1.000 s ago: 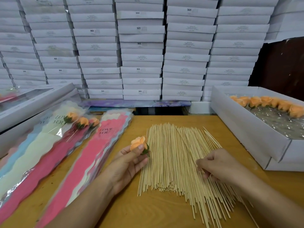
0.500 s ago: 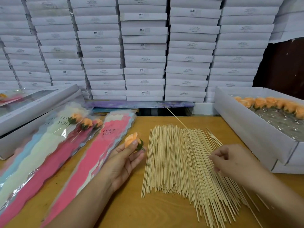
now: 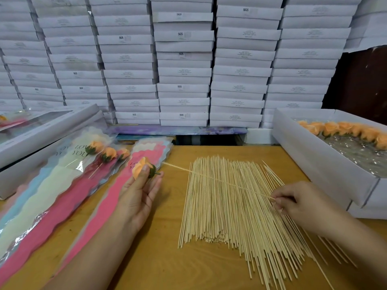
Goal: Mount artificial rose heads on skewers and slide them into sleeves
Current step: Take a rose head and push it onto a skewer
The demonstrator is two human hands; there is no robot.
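My left hand (image 3: pixel 139 193) pinches an orange rose head (image 3: pixel 140 168) with a green base between thumb and fingers, above the edge of the pink sleeves. My right hand (image 3: pixel 293 203) pinches one end of a single bamboo skewer (image 3: pixel 217 179). That skewer lies slanted above the skewer pile (image 3: pixel 234 206), its free tip close to the rose's green base, a small gap between them. A stack of pink "LOVE YOU" sleeves (image 3: pixel 100 208) lies left of my left hand. Further left, three sleeved roses (image 3: pixel 109 153) rest on another sleeve stack.
A white open box (image 3: pixel 310 162) with a row of orange rose heads (image 3: pixel 343 130) stands at the right. A windowed white box (image 3: pixel 41 130) sits at the far left. Stacked white cartons (image 3: pixel 184 65) form a wall behind the wooden table (image 3: pixel 167 260).
My right hand lifted one skewer out of the pile and swung its tip left toward the rose. My left hand moved the rose head up and left, over the sleeves.
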